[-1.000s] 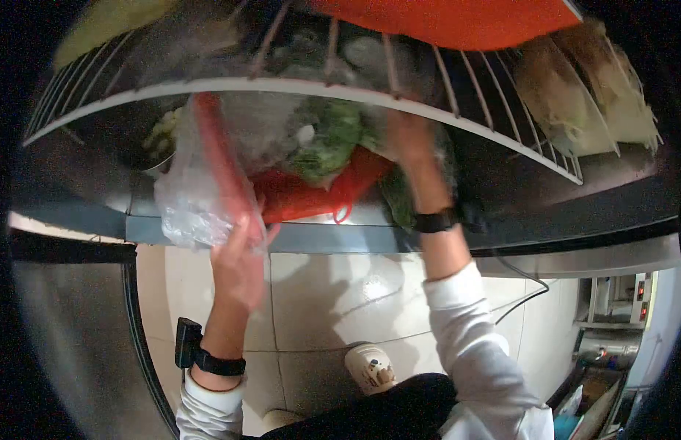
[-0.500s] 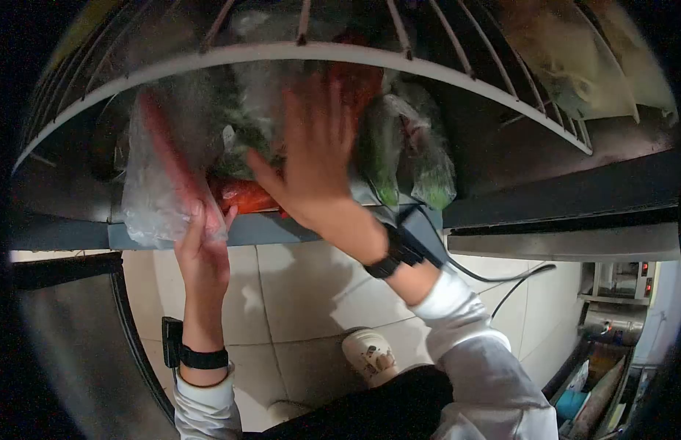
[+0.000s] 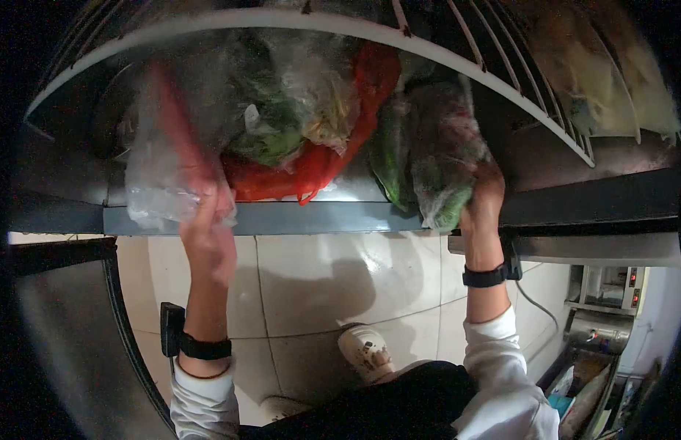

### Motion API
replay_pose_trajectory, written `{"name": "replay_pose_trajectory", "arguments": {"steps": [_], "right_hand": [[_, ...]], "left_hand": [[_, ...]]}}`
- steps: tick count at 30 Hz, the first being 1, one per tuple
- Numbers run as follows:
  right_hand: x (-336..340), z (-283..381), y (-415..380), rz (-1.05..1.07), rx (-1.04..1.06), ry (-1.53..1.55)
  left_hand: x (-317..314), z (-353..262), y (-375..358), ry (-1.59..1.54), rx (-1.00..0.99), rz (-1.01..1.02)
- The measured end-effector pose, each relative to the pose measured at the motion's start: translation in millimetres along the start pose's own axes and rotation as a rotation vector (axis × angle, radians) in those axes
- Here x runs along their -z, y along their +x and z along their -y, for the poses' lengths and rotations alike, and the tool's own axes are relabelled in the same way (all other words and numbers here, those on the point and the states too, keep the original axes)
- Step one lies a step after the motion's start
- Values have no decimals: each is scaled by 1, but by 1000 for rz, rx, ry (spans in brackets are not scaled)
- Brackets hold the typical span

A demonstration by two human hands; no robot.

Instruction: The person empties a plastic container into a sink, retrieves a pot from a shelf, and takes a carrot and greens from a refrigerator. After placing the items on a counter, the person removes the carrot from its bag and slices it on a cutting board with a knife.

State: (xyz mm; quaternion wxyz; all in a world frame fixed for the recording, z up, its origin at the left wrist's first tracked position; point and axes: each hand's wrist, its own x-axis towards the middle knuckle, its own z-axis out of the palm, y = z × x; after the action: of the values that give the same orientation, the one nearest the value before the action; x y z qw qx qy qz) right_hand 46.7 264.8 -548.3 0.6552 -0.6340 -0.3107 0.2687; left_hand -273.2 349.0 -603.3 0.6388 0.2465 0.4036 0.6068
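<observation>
My left hand (image 3: 208, 231) is closed on the lower edge of a clear plastic bag (image 3: 153, 187), with something long and pinkish-red (image 3: 175, 128) showing in it. At the right, my right hand (image 3: 489, 194) wraps round the side of a clear bag of green vegetables (image 3: 443, 172), its fingertips partly hidden by the bag. Another green vegetable bundle (image 3: 390, 158) lies just left of that bag. Between my hands sits a red plastic bag (image 3: 282, 180), with a bag of leafy greens (image 3: 267, 143) and a clear bag of pale yellowish contents (image 3: 333, 117) on it.
A white wire rack (image 3: 282, 18) curves over the bags. The grey front edge (image 3: 318, 220) of the compartment runs below them. Pale bags (image 3: 583, 81) hang at the upper right. An open door (image 3: 62, 330) stands at the lower left, above a tiled floor (image 3: 304, 279).
My right hand has moved from over the middle bags to the bag of green vegetables at the right. The middle bags are now uncovered. My left hand stays at its bag.
</observation>
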Motion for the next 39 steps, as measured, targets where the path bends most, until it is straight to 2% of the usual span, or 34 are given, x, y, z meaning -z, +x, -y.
{"name": "replay_pose_trajectory", "arguments": {"steps": [2, 3, 4, 6, 7, 8, 10, 11, 13, 16, 17, 18, 21, 22, 24, 25, 27, 28, 30, 31, 32, 34, 36, 39], "right_hand": [[-10, 19, -11, 105, -126, 568], [-11, 22, -12, -15, -162, 556], [-12, 25, -16, 0, -164, 553], [-15, 30, -23, 170, -311, 673], [-20, 28, -25, 75, -331, 630], [-23, 20, -24, 95, -336, 635], [-34, 10, -25, 421, -373, 939], [-49, 11, -30, 122, -409, 710], [-66, 9, -33, 267, -441, 802], [-89, 2, -36, 465, -481, 910], [-95, -1, -38, 517, -499, 937], [-102, -5, -41, 565, -515, 968], [-123, -15, -50, 688, -572, 1052], [-130, -13, -54, 697, -583, 1049], [-148, -2, -58, 679, -417, 520], [-155, 5, -58, 695, -417, 520], [-164, 15, -57, 670, -342, 314], [-164, 11, -56, 673, -343, 316], [-161, 3, -52, 752, -125, -170], [-171, 18, -58, 869, 183, -391], [-177, 24, -61, 866, 184, -392], [-186, 29, -60, 708, -318, 7], [-185, 22, -53, 693, -274, 131], [-176, 16, -47, 652, -350, 287]], "left_hand": [[7, 14, 0, -87, 67, 124], [7, 19, -1, -97, 109, 159], [6, 22, -4, -104, 100, 148], [-3, 25, -11, -117, 239, 213], [-7, 25, -15, -118, 223, 205], [-12, 24, -16, -125, 211, 241], [-17, 18, -19, -127, 181, 256], [-19, 10, -21, -52, 158, 283], [-22, -6, -27, 54, 111, 297], [-21, -23, -38, 117, 37, 215], [-20, -26, -40, -17, 68, 227], [-23, -29, -41, -17, 59, 214], [-28, -38, -41, 27, 233, 381], [-30, -38, -38, 26, 229, 369], [-34, -38, -29, -60, 17, 369], [-34, -34, -24, -77, -67, 326], [-28, -37, -21, -28, -104, 263], [-25, -38, -21, 24, -125, 208], [-21, -28, -14, 123, -146, 170], [-21, -27, -11, 218, -171, 132], [-21, -28, -13, 217, -171, 136], [-24, -41, -18, 191, -120, 147], [-25, -50, -16, 162, -111, 171], [-20, -59, -16, 154, -86, 168]]}}
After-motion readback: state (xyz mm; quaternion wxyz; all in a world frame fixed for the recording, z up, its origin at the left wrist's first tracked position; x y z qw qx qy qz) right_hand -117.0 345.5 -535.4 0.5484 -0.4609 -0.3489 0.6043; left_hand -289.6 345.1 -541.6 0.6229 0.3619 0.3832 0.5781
